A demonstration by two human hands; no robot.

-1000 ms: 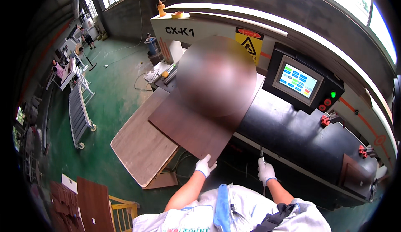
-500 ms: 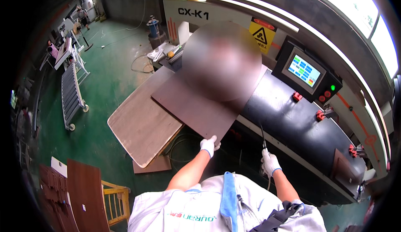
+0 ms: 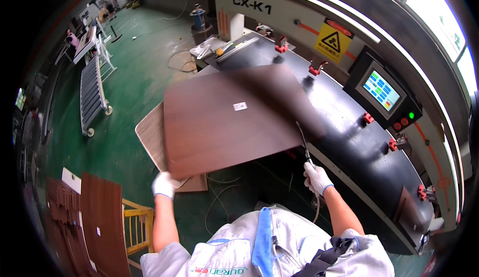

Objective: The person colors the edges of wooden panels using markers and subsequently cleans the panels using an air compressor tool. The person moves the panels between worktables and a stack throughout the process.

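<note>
A large dark brown wood panel with a small white label lies tilted across the black machine bed and a lighter wood board. My left hand, in a white glove, grips the panel's near left corner; motion blurs its fingers. In my gloved right hand is an air blow gun, its long thin nozzle pointing up at the panel's right part. From the gun's lower end hangs a hose. The lighter board is mostly hidden beneath the panel.
The black machine bed carries red clamps along its far side. Above it sits a control screen with buttons. Brown panels and a yellow stand are at the lower left. A roller conveyor stands on the green floor.
The panel has turned and swung left, and its labelled face now shows. My left hand has moved left with its corner. The blow gun has shifted slightly up and left.
</note>
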